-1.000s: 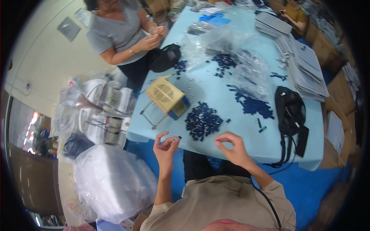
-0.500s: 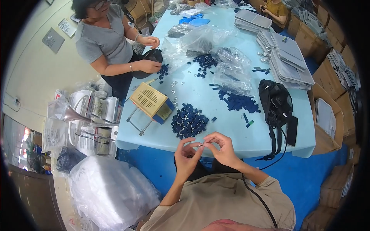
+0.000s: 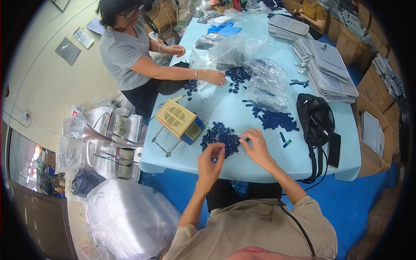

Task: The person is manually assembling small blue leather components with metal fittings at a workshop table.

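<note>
On the near edge of the light-blue table lies a heap of small dark-blue tabs (image 3: 219, 135), many with metal rings showing. My left hand (image 3: 209, 164) is above the heap's near edge, thumb and fingers curled together; what they hold, if anything, is too small to make out. At the heap's right side my right hand (image 3: 259, 151) reaches in, its thumb and fingertips pinched around a small dark-blue tab (image 3: 247, 139). Loose metal rings (image 3: 203, 109) lie beyond the heap. Across the table's left side, a co-worker's hand (image 3: 214, 77) reaches to another pile of blue tabs (image 3: 237, 74).
A yellow-and-blue box-shaped device (image 3: 175, 119) on a metal stand sits left of the heap. To the right are flat blue strips (image 3: 277, 120), a black mesh bag (image 3: 315, 119) with straps and a cord, and stacked grey panels (image 3: 327, 73). Clear plastic bags (image 3: 266, 78) lie mid-table.
My hands have parted from their shared pinch and moved forward to the heap, the right one to its right side. The co-worker's hand has stretched right to the far tabs. The view has shifted slightly.
</note>
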Available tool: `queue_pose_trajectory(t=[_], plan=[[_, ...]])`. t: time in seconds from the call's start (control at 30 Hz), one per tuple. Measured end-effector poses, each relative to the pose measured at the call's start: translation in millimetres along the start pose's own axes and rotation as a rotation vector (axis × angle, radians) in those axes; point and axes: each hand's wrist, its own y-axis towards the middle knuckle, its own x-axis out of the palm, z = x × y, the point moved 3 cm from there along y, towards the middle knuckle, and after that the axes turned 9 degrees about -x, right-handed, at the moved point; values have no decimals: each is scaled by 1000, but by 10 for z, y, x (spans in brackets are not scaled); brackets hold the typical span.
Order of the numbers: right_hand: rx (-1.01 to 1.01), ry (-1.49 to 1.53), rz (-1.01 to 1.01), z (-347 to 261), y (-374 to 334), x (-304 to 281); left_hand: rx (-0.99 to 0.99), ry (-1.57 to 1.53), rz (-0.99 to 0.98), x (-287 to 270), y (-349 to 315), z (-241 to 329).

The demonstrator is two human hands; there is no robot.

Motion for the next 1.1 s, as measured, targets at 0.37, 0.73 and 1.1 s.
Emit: queue_pose_trajectory(t=[0.37,0.73,1.1], plan=[[-103,-172,-62,238,-234,-186,131,1437,-109,398,2032,-320],[-155,-434,141,420,-74,-759,51,1460,-187,390,2201,-687],[-18,-559,90,689,-46,-937,159,1308,-199,343,2239,-696]])
